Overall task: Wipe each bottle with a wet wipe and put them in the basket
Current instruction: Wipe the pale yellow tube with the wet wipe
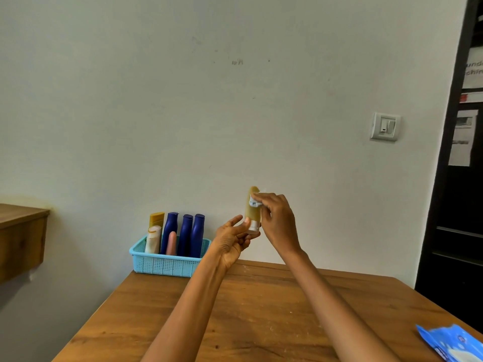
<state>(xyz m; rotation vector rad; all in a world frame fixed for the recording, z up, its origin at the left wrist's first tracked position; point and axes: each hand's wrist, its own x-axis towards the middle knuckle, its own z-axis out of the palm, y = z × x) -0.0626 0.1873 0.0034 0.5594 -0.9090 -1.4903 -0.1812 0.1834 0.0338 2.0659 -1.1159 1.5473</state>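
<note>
I hold a small tan bottle (252, 212) upside down above the table, white cap at the bottom. My left hand (232, 240) pinches it at the cap end. My right hand (277, 220) presses a crumpled white wet wipe (254, 202) against the bottle's upper part. A light blue basket (164, 262) stands at the table's far left edge against the wall. It holds several upright bottles: three dark blue ones (185, 235), a yellow one (156, 219), a white one (153, 239) and a pink one (171, 242).
A blue pack of wet wipes (454, 343) lies at the table's (261, 309) near right corner. A wooden shelf (21, 239) juts from the wall at left. A dark cabinet (454, 205) stands at right, with a light switch (384, 126) on the wall.
</note>
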